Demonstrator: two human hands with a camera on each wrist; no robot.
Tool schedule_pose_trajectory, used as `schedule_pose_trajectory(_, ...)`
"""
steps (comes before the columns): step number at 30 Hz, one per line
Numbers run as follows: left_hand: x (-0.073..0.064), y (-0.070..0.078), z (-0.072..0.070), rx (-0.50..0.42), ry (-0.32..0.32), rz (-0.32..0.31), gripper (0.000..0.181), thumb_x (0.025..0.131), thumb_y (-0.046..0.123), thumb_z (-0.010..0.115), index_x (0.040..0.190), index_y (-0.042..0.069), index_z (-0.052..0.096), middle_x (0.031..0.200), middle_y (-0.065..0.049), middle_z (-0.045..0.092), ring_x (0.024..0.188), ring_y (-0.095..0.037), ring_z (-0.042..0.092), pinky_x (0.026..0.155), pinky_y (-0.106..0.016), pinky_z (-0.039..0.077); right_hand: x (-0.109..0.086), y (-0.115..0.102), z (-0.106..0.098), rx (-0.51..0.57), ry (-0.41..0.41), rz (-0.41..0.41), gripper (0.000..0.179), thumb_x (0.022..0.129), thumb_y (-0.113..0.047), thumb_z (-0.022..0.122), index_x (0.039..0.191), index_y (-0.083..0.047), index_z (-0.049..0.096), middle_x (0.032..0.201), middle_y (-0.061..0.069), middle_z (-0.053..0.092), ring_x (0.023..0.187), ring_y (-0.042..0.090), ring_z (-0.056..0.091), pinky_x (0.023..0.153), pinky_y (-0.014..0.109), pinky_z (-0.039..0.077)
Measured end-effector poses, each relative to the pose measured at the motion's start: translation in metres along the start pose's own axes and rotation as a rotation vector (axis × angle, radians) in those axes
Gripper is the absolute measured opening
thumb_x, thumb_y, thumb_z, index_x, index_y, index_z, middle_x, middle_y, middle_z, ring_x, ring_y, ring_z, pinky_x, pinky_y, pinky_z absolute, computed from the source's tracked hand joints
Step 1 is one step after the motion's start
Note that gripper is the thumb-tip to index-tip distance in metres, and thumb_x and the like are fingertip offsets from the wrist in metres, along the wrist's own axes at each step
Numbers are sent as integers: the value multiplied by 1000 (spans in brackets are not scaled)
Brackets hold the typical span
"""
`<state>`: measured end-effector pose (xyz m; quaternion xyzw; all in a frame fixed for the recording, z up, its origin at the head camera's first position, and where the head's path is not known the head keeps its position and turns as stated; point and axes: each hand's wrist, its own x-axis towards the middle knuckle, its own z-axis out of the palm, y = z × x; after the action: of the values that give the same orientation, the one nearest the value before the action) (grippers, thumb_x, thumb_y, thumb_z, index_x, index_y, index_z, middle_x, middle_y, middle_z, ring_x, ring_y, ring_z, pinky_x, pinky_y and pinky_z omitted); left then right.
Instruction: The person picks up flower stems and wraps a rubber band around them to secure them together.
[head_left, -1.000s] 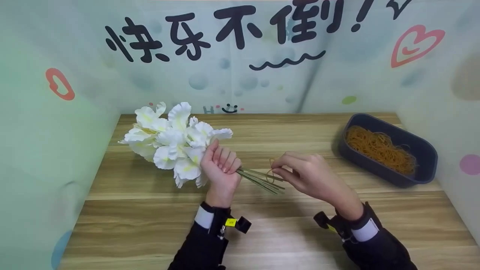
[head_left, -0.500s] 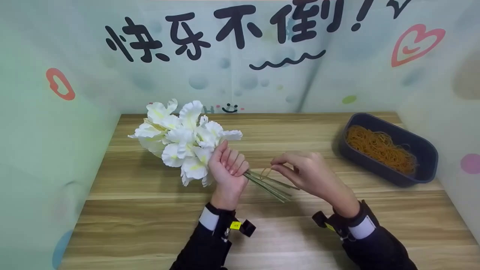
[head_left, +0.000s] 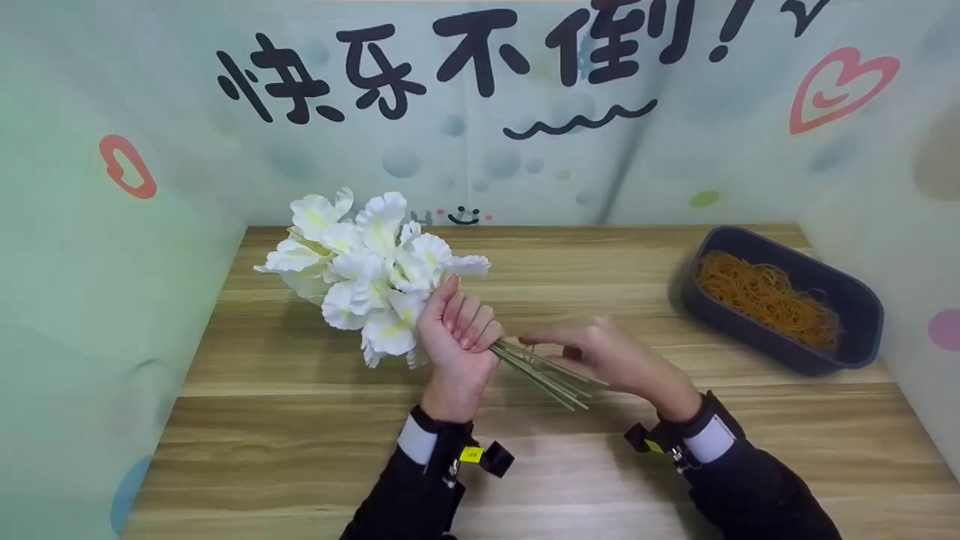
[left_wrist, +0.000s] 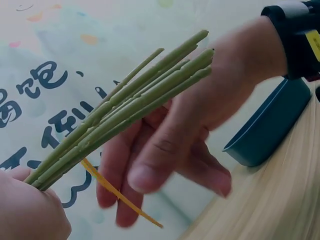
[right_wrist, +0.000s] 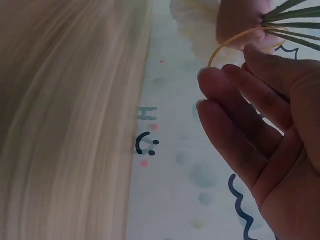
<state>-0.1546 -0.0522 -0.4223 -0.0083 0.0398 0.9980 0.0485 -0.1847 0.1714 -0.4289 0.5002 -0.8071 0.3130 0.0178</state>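
The left hand grips a bunch of white artificial flowers by its green stems; the blooms lie to its left and the cut ends stick out to its right. Around those stems, just past the left fist, loops a thin yellow-brown rubber band. The right hand is close beside the stems, index finger reaching toward the fist. In the right wrist view its fingers are long and only slightly bent, and the rubber band arcs from the stems to a fingertip.
A dark blue tub at the back right of the wooden table holds a heap of rubber bands. Printed backdrop walls enclose the table at the back and both sides.
The flowers and left hand have shifted right. The right hand has moved left and its thumb-and-finger pinch on the rubber band has loosened; the band now sits nearer the left fist.
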Motion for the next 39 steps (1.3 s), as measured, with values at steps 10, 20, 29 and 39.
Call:
schedule_pose_trajectory(10,-1,4,2,-45,18,30,69,121,27,30,54,19,40,45,9,32,50,-5,8,48,-19,5,0,2,23,17,88,-90,18,102,1,76,117,-3,83,104,13,87,87,26,86,79,37,71)
schedule_pose_trajectory(20,0,11,2,-80,4,61,70,122,28,28,54,19,39,44,7,33,50,-6,8,48,-19,5,2,-2,42,40,179,-115,10,98,4,78,103,-4,82,80,6,79,66,17,75,64,23,63)
schedule_pose_trajectory(29,1,17,0,-128,-8,140,73,124,33,28,53,17,40,43,6,35,49,-7,9,47,-19,4,7,-11,56,68,160,-113,17,101,-1,80,118,-4,82,98,8,86,73,14,79,70,20,65)
schedule_pose_trajectory(39,0,23,1,-248,-35,187,77,124,43,27,53,16,36,43,4,33,47,-7,8,50,-18,0,6,-29,64,-14,99,-66,10,109,-9,72,114,-7,80,95,6,82,80,14,76,80,30,67)
